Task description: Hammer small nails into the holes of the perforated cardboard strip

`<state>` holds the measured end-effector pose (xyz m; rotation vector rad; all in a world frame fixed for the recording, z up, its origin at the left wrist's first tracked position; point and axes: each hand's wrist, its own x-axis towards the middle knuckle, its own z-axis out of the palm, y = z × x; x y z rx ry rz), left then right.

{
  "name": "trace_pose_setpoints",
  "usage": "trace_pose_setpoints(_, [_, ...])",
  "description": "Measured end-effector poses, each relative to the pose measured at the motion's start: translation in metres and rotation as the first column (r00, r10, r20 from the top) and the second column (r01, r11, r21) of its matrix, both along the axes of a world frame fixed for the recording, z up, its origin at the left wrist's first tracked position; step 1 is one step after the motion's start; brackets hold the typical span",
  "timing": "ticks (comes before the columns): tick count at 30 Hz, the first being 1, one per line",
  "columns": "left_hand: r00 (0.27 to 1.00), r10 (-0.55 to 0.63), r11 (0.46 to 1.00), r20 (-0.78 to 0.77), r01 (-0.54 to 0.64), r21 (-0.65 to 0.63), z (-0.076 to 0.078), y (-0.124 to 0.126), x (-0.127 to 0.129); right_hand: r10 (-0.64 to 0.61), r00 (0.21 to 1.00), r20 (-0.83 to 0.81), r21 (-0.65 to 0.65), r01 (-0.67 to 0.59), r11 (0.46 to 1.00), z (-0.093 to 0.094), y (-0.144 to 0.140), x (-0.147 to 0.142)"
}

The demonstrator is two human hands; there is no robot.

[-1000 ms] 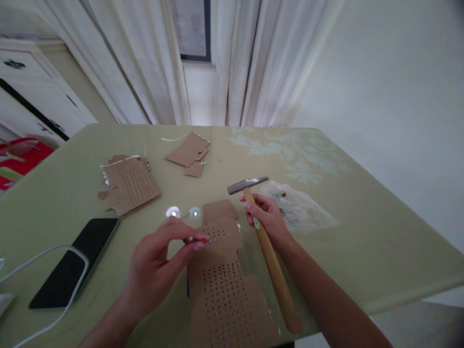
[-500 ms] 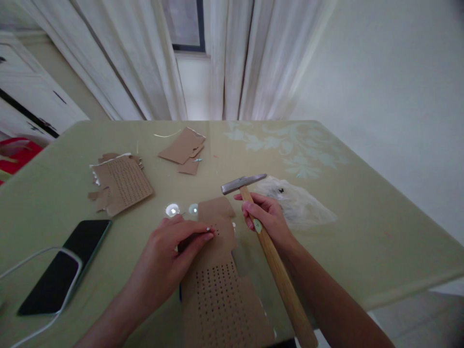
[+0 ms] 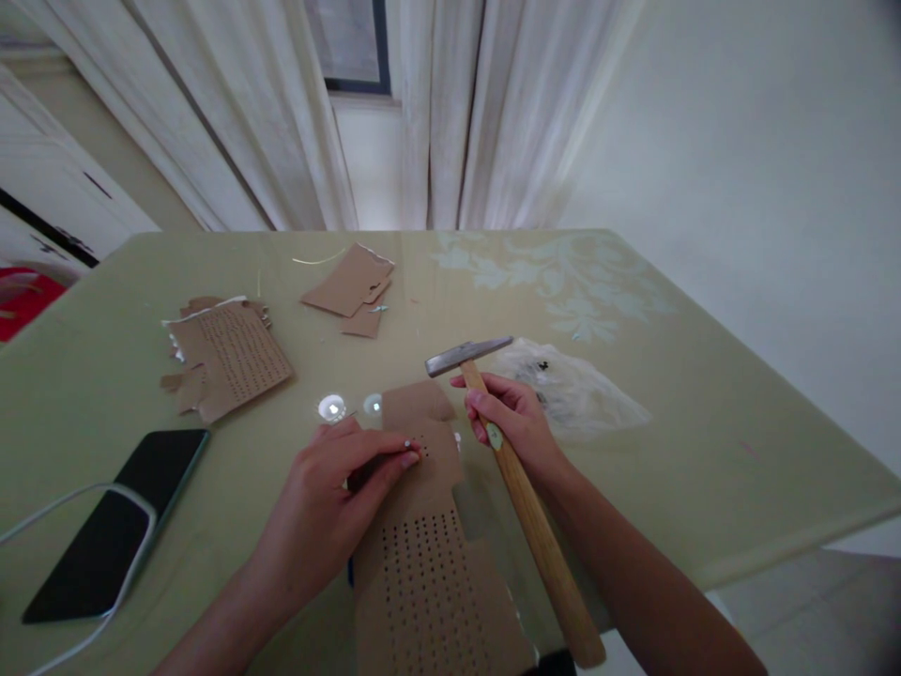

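Lowered since the earlier frame, the left hand now pinches a small nail upright against the punched cardboard sheet. Just right of that sheet, the right hand grips a wooden-handled hammer, fingers wrapped tight. Many holes are punched already; this nail appears not yet struck.
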<state>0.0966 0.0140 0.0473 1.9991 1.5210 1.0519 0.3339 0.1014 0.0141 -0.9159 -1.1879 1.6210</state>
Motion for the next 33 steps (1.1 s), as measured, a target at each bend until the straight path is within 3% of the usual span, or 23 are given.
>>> trace_pose_setpoints(33, [0.999, -0.018, 0.999, -0.036, 0.017, -0.031, -0.0015, -0.0013, -0.0036, 0.026, 1.000, 0.000, -0.013, -0.026, 1.000, -0.0040, -0.0054, -0.0082])
